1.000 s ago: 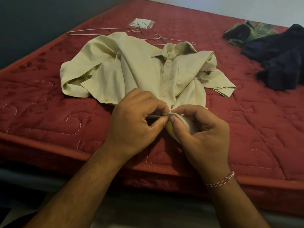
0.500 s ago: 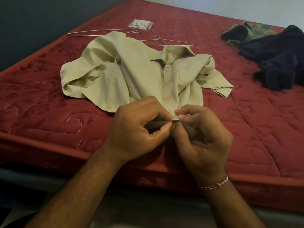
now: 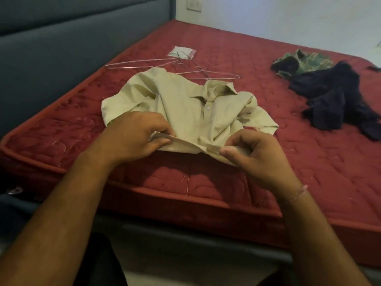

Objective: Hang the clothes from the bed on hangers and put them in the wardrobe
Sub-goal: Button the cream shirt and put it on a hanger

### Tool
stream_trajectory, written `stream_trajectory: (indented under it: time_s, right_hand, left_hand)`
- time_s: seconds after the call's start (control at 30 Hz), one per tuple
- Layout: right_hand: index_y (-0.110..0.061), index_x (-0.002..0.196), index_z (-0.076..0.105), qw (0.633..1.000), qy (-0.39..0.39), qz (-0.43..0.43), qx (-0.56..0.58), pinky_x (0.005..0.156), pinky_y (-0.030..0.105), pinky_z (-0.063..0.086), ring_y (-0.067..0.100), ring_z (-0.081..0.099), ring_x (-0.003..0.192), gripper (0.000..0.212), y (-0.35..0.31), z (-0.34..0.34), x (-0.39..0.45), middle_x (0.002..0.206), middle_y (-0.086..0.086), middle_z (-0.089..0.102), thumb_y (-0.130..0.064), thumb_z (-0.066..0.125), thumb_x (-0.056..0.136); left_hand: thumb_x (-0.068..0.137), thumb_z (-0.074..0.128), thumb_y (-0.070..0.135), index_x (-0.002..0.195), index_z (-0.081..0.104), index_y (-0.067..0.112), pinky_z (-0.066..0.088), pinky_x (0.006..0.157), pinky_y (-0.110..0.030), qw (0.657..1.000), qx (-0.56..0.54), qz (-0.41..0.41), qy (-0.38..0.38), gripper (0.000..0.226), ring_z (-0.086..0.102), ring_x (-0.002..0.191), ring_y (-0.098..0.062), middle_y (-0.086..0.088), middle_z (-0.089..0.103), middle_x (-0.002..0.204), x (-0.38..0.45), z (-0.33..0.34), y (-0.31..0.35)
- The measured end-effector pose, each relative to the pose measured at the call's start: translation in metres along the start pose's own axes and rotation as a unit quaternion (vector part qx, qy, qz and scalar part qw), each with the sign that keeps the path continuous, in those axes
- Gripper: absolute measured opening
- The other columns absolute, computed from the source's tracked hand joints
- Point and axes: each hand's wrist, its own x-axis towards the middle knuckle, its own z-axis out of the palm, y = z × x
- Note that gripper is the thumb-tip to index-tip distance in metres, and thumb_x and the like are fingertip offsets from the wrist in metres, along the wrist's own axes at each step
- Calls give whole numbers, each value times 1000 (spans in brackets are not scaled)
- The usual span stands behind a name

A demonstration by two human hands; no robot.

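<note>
1. Your left hand [image 3: 136, 135] pinches the near hem of the cream shirt [image 3: 185, 108], thumb and curled fingers pressed on the folded edge.
2. Your right hand [image 3: 255, 155] pinches the same hem further along, thumb tip against the cloth and the other fingers curled behind it. The stretch of hem between your two hands is pulled fairly straight, just above the mattress.
3. The cream shirt lies crumpled on the red quilted mattress [image 3: 206, 182], collar pointing away from you and one white button showing at the placket. Its far sleeves are bunched to either side.
4. Two wire hangers [image 3: 206, 76] lie flat on the mattress just beyond the shirt's collar, their hooks overlapping; the nearer one touches or slips under the shirt's far edge, though you cannot tell which.
5. A small clear plastic bag [image 3: 182, 52] sits beyond the hangers, with one hook resting over it. What is inside it is too small to make out.
6. To your right, well apart from the cream shirt, a dark navy garment [image 3: 334, 100] lies in a heap, and a green patterned garment [image 3: 303, 61] is just behind it, touching it.
7. A grey padded headboard [image 3: 61, 38] runs along the left side of the mattress.
8. A thin pink bracelet [image 3: 298, 195] circles your right wrist.
</note>
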Motion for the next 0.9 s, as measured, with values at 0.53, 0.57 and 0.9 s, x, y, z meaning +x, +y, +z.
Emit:
stream_trajectory:
  time_s: [0.53,0.57,0.9]
  right_hand:
    - [-15,81,78,982,185,7,35,60,18,53,7,66,65,10,-35,-115,103,74,2,75,-19,79,90]
    - [-16,83,79,985,165,1,46,61,20,55,8,68,68,9,-40,-109,87,76,1,76,-18,77,91]
    - [-2,88,77,946,57,26,318,69,30,58,23,72,77,10,-21,-11,9,84,16,77,-10,78,83]
  left_hand:
    - [101,66,6,114,79,7,52,78,-34,895,46,19,443,18,65,87,-25,-9,74,98,128,-27,56]
    - [100,67,4,113,79,5,50,79,-33,890,39,39,453,18,63,85,-25,-9,74,98,112,-21,66]
    - [97,75,15,95,81,1,51,83,-31,913,-57,88,394,15,66,89,-23,-7,76,99,30,51,96]
